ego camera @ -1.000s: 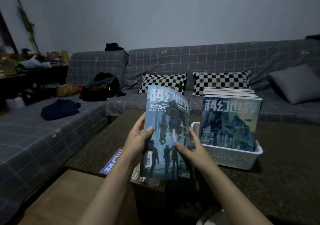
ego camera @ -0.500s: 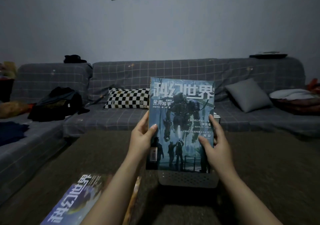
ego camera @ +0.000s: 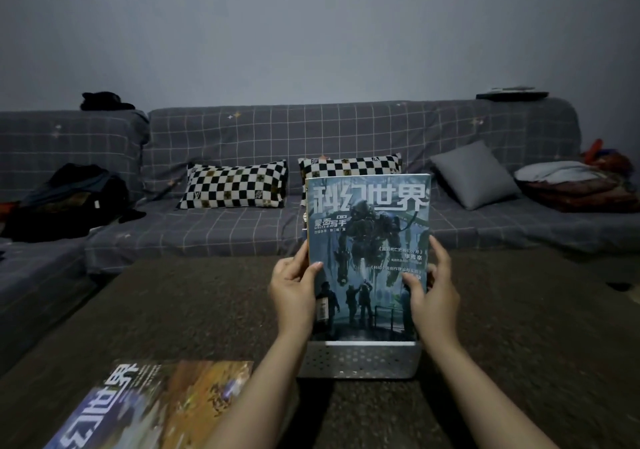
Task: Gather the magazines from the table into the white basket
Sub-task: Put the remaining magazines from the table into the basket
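- The left hand (ego camera: 292, 284) gripped the left edge of the robot-cover magazine (ego camera: 369, 258), thumb laid over the front cover, fingers behind it.
- The right hand (ego camera: 433, 289) held the right edge the same way, thumb on the cover and fingertips curled round the side.
- The magazine stood upright between both hands, its lower edge down inside the white basket (ego camera: 360, 360), at the near wall. Other page edges showed just behind its left side, so it seemed to be going in front of magazines already standing there; how many could not be seen.
- The basket sat on the dark table (ego camera: 519, 344), its perforated near wall facing the camera.
- To seat it well, I judged the hands should lower it straight until the bottom edge met the basket floor, keep it vertical against the row behind, then let go with both sides at once so it did not bow or tip forward over the rim.
- Two more magazines (ego camera: 152, 407) lay flat and overlapping at the table's near left, well apart from the basket, not yet gathered.
- Beyond the table ran a grey checked sofa (ego camera: 346, 130) with chequered cushions (ego camera: 235, 185).
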A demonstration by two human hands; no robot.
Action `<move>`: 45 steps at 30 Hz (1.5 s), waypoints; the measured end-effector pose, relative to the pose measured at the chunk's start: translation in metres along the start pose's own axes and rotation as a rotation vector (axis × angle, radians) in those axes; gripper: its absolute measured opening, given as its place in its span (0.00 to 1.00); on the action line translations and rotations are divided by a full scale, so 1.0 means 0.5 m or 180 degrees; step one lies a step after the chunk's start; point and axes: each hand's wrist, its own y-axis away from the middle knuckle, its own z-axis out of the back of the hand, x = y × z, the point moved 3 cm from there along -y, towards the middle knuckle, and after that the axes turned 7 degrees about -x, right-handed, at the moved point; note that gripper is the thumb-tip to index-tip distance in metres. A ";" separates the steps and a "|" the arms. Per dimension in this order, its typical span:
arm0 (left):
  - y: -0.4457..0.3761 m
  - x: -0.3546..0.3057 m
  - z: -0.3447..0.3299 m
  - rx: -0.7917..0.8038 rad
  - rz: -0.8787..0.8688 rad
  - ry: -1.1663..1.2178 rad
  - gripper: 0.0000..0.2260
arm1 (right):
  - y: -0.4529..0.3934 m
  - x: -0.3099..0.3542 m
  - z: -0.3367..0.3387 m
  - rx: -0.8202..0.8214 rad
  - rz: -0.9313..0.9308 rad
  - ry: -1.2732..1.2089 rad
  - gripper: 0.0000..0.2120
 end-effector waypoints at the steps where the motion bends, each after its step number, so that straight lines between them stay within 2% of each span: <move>1: 0.003 0.006 0.003 -0.0032 -0.0052 -0.0069 0.21 | 0.001 -0.008 -0.004 -0.0004 -0.0025 0.0025 0.31; 7: 0.043 0.057 0.022 -0.0176 0.0005 -0.0417 0.25 | 0.035 -0.067 -0.014 0.0067 -0.0390 0.0188 0.27; 11: 0.057 0.085 0.042 -0.0180 0.0234 -0.0808 0.20 | 0.060 -0.083 -0.017 0.0132 -0.0451 0.0413 0.27; 15: 0.048 0.093 0.052 -0.0078 0.0415 -0.1071 0.15 | 0.066 -0.075 -0.022 0.0041 -0.0496 0.0309 0.27; 21: 0.047 0.076 0.049 0.0021 0.0107 -0.1448 0.09 | 0.087 -0.062 -0.024 -0.0088 -0.0449 0.0164 0.24; 27: 0.039 0.069 0.043 -0.0011 0.0059 -0.1477 0.09 | 0.067 -0.068 -0.024 -0.0173 -0.0420 0.0051 0.23; 32: 0.036 0.076 0.038 -0.0041 0.0121 -0.1414 0.10 | 0.050 -0.082 -0.035 -0.0181 -0.0312 0.0268 0.23; 41: 0.042 0.090 0.040 0.0204 0.0174 -0.1496 0.10 | 0.073 -0.090 -0.036 -0.0037 -0.0413 0.0445 0.27; 45: 0.051 0.082 0.045 0.0439 0.0198 -0.1310 0.15 | 0.110 -0.058 -0.028 -0.0123 -0.0331 0.0400 0.28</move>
